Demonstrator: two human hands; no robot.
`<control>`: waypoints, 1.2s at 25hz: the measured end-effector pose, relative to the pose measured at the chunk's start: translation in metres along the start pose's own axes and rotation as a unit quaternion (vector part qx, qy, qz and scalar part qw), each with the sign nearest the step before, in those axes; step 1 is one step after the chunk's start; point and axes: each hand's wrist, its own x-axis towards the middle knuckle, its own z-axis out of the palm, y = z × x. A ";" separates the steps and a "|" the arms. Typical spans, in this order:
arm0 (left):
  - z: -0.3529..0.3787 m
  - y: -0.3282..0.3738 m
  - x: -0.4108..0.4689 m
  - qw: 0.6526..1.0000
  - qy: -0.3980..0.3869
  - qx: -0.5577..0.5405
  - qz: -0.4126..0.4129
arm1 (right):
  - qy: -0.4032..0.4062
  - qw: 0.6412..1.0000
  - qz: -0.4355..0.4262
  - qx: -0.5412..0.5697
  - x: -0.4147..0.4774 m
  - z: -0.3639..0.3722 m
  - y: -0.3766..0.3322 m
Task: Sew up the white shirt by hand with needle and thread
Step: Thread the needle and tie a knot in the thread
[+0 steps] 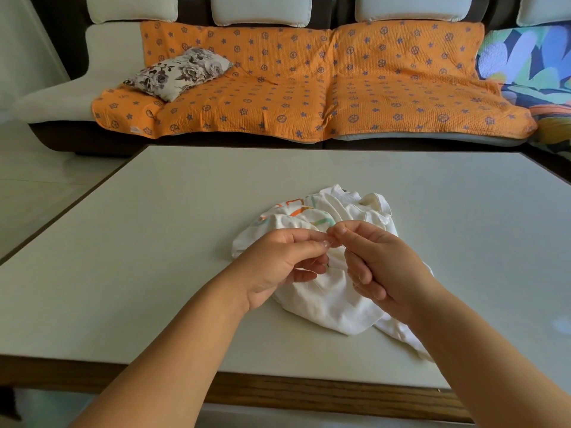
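Head view: left hand (278, 264) and right hand (383, 264) meet fingertip to fingertip above the white shirt (327, 301), each pinching a thin thread (339, 247).

No wording is reading clearly here. Orange and teal printed shapes (301, 210) are showing on the crumpled white shirt (327, 304) lying on the tabletop (154, 242), but folds are breaking them up beyond reading. A small white tag (134, 130) at the edge of the orange sofa cover (278, 97) is appearing too blurred to read.
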 end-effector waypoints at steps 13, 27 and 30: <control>0.004 -0.003 0.003 1.000 0.018 0.013 -0.023 | 0.013 0.999 0.021 0.024 -0.003 0.001 -0.002; 0.001 -0.001 0.005 0.995 0.018 -0.085 -0.043 | 0.008 1.000 0.027 -0.014 -0.004 -0.001 -0.003; -0.002 -0.001 0.006 0.991 0.045 -0.119 -0.049 | 0.000 0.996 0.014 -0.086 -0.007 -0.001 -0.004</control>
